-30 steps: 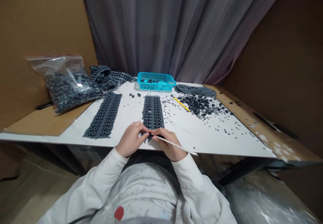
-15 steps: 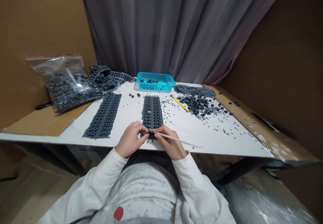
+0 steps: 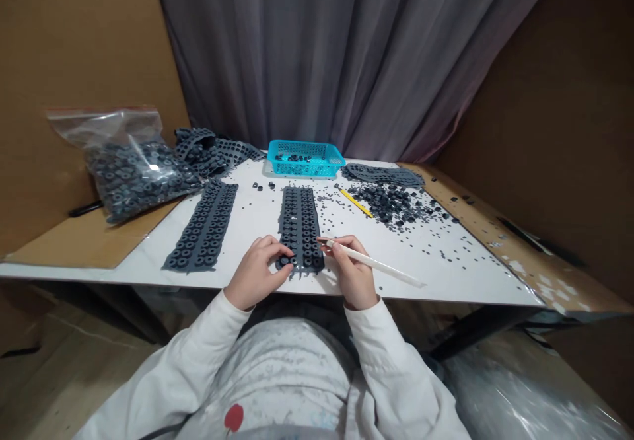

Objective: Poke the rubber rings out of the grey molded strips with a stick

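A dark grey sheet of moulded rings, rubbery in look, lies lengthwise in front of me on the white table. My left hand is at its near left corner, thumb and forefinger closed about a ring there. In my right hand is a slim white pen-like tool, held like a pen. Its dark tip points left, at the sheet's right edge; whether it touches is hard to tell. A second ringed sheet lies flat to the left of my left hand.
A clear zip bag full of dark rings leans at the left. At the back stands a blue basket holding small dark pieces. A yellow stick-like tool lies beside a heap of dark bits. Cardboard walls flank the table.
My right hand has moved right and slightly away from me with the white tool, off the sheet's near end, which now shows. My left hand has barely moved.
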Available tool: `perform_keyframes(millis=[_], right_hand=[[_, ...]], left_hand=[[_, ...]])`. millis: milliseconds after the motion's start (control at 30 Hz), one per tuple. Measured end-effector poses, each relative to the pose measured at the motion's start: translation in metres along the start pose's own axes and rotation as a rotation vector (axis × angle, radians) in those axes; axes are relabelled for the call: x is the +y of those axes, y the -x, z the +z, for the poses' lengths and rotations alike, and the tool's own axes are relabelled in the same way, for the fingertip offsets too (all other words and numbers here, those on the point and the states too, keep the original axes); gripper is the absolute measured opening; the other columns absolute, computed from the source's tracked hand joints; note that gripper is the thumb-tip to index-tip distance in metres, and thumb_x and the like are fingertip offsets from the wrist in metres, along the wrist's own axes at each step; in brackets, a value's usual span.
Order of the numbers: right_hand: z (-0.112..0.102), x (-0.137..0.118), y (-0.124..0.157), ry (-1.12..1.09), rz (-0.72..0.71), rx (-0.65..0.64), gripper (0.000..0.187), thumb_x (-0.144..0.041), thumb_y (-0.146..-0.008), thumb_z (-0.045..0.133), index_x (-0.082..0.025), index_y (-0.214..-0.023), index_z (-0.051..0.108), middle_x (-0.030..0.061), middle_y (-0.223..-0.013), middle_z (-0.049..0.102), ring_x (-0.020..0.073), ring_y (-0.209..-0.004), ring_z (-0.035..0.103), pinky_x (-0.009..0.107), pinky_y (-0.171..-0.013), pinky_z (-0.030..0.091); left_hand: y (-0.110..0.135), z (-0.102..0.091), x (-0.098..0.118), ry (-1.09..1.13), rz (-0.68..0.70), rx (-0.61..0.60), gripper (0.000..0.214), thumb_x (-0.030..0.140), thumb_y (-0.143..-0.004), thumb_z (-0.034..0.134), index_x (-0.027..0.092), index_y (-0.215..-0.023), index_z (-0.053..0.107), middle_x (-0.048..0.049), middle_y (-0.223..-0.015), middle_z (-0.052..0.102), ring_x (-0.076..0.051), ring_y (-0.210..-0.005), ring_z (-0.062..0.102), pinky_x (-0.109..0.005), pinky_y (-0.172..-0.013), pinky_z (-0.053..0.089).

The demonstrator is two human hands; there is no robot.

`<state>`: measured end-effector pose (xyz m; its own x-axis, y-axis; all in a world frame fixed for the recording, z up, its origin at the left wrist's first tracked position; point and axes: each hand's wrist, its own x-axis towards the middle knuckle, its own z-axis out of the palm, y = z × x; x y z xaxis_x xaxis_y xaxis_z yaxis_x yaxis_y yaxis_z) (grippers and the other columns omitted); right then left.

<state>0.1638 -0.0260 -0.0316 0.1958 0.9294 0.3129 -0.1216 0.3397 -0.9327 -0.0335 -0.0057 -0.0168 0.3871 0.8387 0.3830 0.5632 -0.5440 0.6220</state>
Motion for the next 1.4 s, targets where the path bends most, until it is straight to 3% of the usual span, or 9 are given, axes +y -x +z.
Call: perform_keyframes(millis=[133,267,467,633,733,833,933,1133,1400], right_hand=[[0.0,-0.001,0.0,0.023,-0.001,-0.008,0.022,-0.043,-0.084,0.062,-0.021,-0.084,0.058,0.007,-0.101,0.072,0.0188,-0.086,0.069,0.037,-0.083,0.055],[0.002,-0.005,0.002,0.163,-0.027,-0.095,0.018,-0.039,-0.085,0.062,-0.02,-0.087,0.063,0.0066,-0.099,0.072,0.019,-0.09,0.067,0.033,-0.082,0.054],[0.005,-0.006,0.005,0.297,0.012,-0.193,0.019,-0.037,-0.081,0.066,-0.018,-0.084,0.067,0.0029,-0.077,0.07,0.0155,-0.068,0.064,0.025,-0.061,0.052],[0.008,-0.006,0.01,0.269,0.058,-0.209,0.023,-0.038,-0.076,0.071,-0.016,-0.084,0.069,0.0055,-0.076,0.072,0.0169,-0.065,0.066,0.026,-0.057,0.052],[0.01,-0.008,0.011,0.314,0.007,-0.232,0.02,-0.035,-0.077,0.071,-0.016,-0.081,0.069,0.0069,-0.076,0.072,0.0172,-0.063,0.065,0.026,-0.055,0.05],[0.01,-0.011,0.011,0.367,-0.11,-0.275,0.015,-0.031,-0.079,0.069,-0.016,-0.077,0.068,0.0087,-0.08,0.071,0.019,-0.071,0.067,0.027,-0.061,0.051],[0.009,-0.013,0.01,0.369,-0.161,-0.331,0.01,-0.027,-0.081,0.066,-0.018,-0.078,0.065,0.012,-0.1,0.071,0.0224,-0.092,0.068,0.031,-0.076,0.052],[0.008,-0.013,0.01,0.331,-0.088,-0.396,0.011,-0.031,-0.086,0.062,-0.019,-0.085,0.062,0.0131,-0.118,0.067,0.0247,-0.109,0.064,0.038,-0.091,0.049],[0.005,-0.009,0.009,0.236,-0.028,-0.309,0.012,-0.031,-0.087,0.061,-0.02,-0.086,0.057,0.0129,-0.117,0.068,0.0239,-0.109,0.064,0.039,-0.091,0.05]], left_hand=[[0.0,0.0,-0.001,-0.012,0.019,-0.001,0.011,0.023,-0.081,0.062,0.021,-0.088,0.07,-0.0032,-0.082,0.056,-0.02,-0.084,0.053,-0.034,-0.077,0.044],[-0.002,0.002,-0.002,-0.029,0.002,0.0,0.011,0.023,-0.079,0.065,0.021,-0.088,0.07,-0.0033,-0.082,0.056,-0.021,-0.085,0.054,-0.034,-0.077,0.045],[-0.002,0.003,-0.001,-0.007,-0.013,0.006,0.012,0.02,-0.077,0.063,0.019,-0.086,0.07,-0.0032,-0.079,0.055,-0.02,-0.083,0.056,-0.033,-0.075,0.046],[-0.003,0.002,0.0,0.062,-0.034,-0.02,0.013,0.016,-0.078,0.059,0.017,-0.084,0.07,-0.003,-0.078,0.054,-0.016,-0.073,0.055,-0.028,-0.066,0.046],[-0.003,0.003,-0.001,0.068,-0.033,-0.005,0.012,0.016,-0.079,0.058,0.016,-0.082,0.069,-0.0027,-0.078,0.054,-0.016,-0.072,0.055,-0.027,-0.065,0.045],[-0.003,0.004,-0.002,0.09,-0.025,0.012,0.01,0.017,-0.081,0.058,0.016,-0.082,0.068,-0.0026,-0.078,0.054,-0.015,-0.073,0.055,-0.027,-0.065,0.045],[-0.003,0.005,-0.003,0.095,-0.021,0.022,0.009,0.019,-0.082,0.058,0.016,-0.081,0.067,-0.0027,-0.079,0.054,-0.016,-0.074,0.055,-0.028,-0.067,0.044],[-0.012,0.001,0.003,0.081,-0.016,0.008,0.01,0.02,-0.084,0.057,0.016,-0.077,0.064,-0.0025,-0.08,0.054,-0.017,-0.077,0.054,-0.03,-0.072,0.043],[-0.026,-0.006,0.015,0.037,0.035,-0.024,0.011,0.021,-0.083,0.058,0.017,-0.075,0.064,-0.0029,-0.082,0.057,-0.02,-0.085,0.055,-0.033,-0.077,0.043]])
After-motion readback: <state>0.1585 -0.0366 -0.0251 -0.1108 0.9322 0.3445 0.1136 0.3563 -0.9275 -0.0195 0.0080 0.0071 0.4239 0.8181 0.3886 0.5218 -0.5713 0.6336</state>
